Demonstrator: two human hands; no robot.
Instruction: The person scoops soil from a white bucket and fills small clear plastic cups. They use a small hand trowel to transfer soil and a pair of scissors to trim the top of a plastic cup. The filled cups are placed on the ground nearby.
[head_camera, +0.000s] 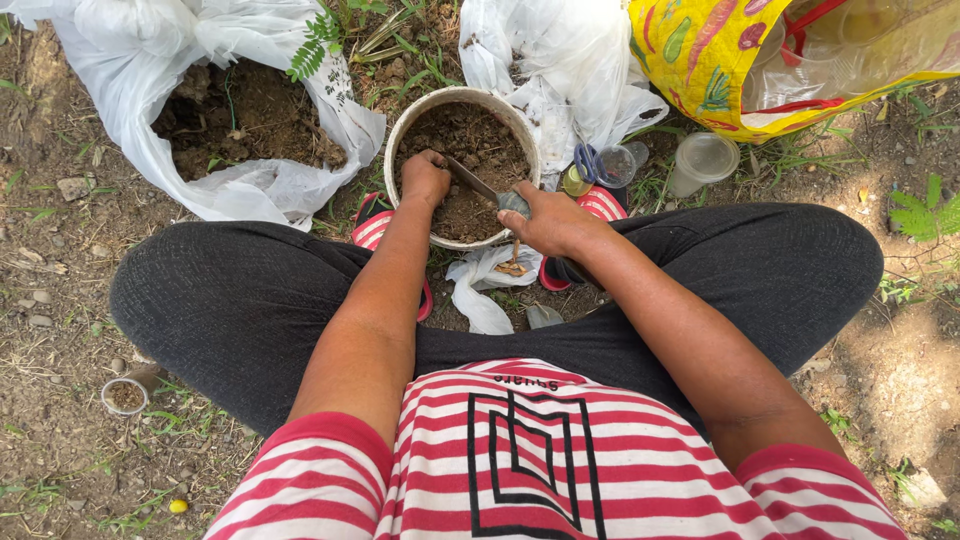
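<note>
A round white pot filled with dark soil stands on the ground between my feet. My left hand is curled on the soil at the pot's near left side. My right hand grips the handle of a small metal trowel, whose blade is dug into the soil in the middle of the pot. I am squatting, with black trousers and red striped sandals on either side of the pot.
A white plastic bag holding soil lies open at the left. Another white bag lies behind the pot, a yellow printed bag at the top right. Clear plastic cups and scissors lie nearby. A small soil-filled cup sits at the lower left.
</note>
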